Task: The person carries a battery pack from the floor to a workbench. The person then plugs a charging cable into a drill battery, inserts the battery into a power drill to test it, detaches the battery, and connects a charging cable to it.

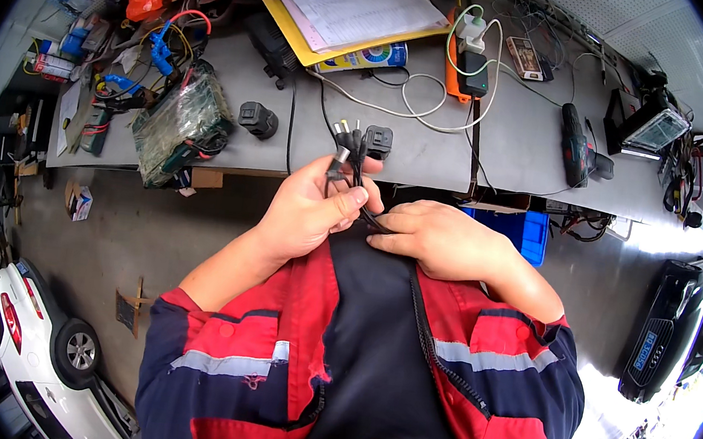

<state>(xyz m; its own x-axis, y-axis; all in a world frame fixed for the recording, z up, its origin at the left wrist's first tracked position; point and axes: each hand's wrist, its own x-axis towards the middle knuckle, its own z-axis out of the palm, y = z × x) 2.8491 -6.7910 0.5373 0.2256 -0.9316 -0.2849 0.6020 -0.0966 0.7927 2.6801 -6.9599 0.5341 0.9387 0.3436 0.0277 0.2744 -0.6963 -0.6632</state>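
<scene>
My left hand (312, 207) is closed around a bunch of black cables (358, 167) just off the bench's front edge. Several connector plugs, some with light or metallic tips, stick up above its fingers. With fingers bent together, my right hand (444, 239) pinches the lower part of the same cables beside the left thumb. A black battery pack (379, 142) sits on the bench right behind the plugs. Another black battery pack (257, 120) stands farther left.
On the grey bench (435, 160) lie a yellow clipboard (305, 47) with papers over a spray can (368, 58), a power strip (460, 68) with a plugged-in adapter, a cordless drill (575, 144) and a wrapped battery (181, 124) with clamps. A blue bin (530, 231) is below. Cars are parked behind.
</scene>
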